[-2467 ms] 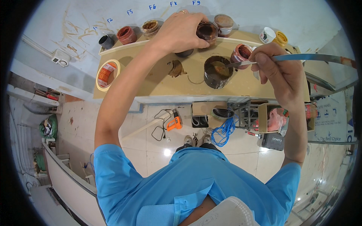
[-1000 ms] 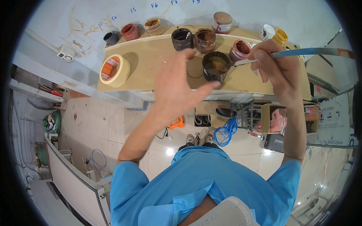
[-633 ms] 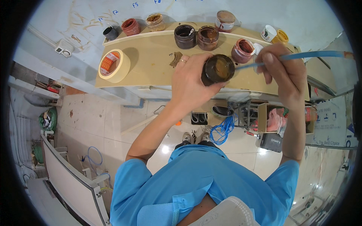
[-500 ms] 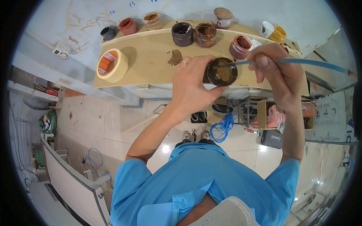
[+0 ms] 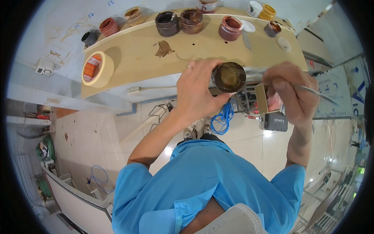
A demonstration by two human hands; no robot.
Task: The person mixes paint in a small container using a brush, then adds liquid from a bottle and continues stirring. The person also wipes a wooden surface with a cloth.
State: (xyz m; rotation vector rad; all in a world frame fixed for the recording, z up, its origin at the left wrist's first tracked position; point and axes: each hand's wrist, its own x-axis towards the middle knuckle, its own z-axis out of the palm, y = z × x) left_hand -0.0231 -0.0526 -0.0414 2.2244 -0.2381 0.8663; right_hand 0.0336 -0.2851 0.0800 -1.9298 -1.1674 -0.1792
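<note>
My left hand (image 5: 198, 87) is wrapped round the side of a small dark jar (image 5: 229, 77), with the thumb at its near side. The jar's open mouth faces up and shows a murky olive-brown liquid inside. To the right of it, my right hand (image 5: 292, 91) pinches a long thin blue-grey stick (image 5: 317, 93), whose far end sticks out to the right of the hand. Its other end points towards the jar and is blurred, so I cannot tell what kind of tip it has. Both hands are raised in front of the table's near edge.
On the tan table (image 5: 132, 58) stand a masking tape roll (image 5: 97, 70), a dark paint jar (image 5: 167, 24), a brown paint jar (image 5: 191, 21), a red paint jar (image 5: 230, 28) and several other pots. A brown smear (image 5: 164, 48) marks the tabletop. Blue cable (image 5: 223, 119) lies below.
My right hand has drawn the stick back from the jar's mouth, where its tip was before. The view has shifted, so the table and its jars sit further up and left.
</note>
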